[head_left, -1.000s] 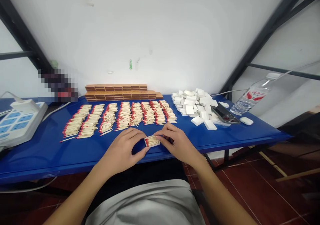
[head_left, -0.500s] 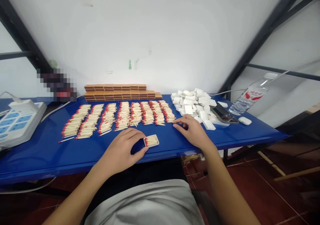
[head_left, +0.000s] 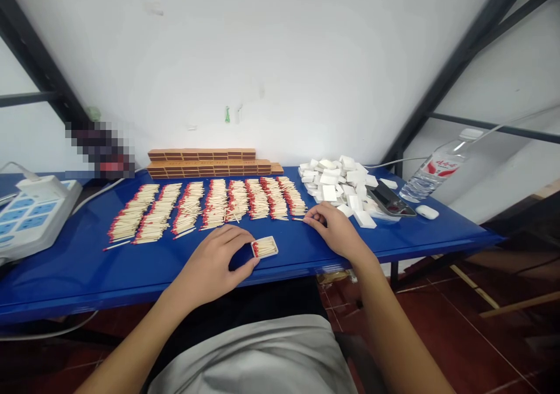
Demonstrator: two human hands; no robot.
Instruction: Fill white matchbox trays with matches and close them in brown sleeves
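My left hand [head_left: 215, 263] grips the left end of a small white matchbox tray [head_left: 275, 253] between thumb and fingers, near the table's front edge. Red-headed matches [head_left: 264, 246] lie inside the tray, heads to the left. To the right, my right hand [head_left: 329, 225] has thumb and forefinger closed on the end of a single match [head_left: 298, 219], its red head pointing left. That match lies just below the rightmost pile of matches [head_left: 292, 196]. Several more match piles [head_left: 216, 204] stretch leftward in slanted columns, with a few strays at their lower ends.
Stacked brown matchbox sleeves [head_left: 210, 168] line the wall. A heap of white trays [head_left: 335, 178] stands behind my right hand, beside a dark phone [head_left: 387, 199], a white case [head_left: 427, 211] and a tilted water bottle [head_left: 435, 166]. A power strip [head_left: 35, 213] sits at the left.
My right thumb and forefinger have closed together at a match, which now shows below the rightmost pile. My left hand and the tray have stayed in place.
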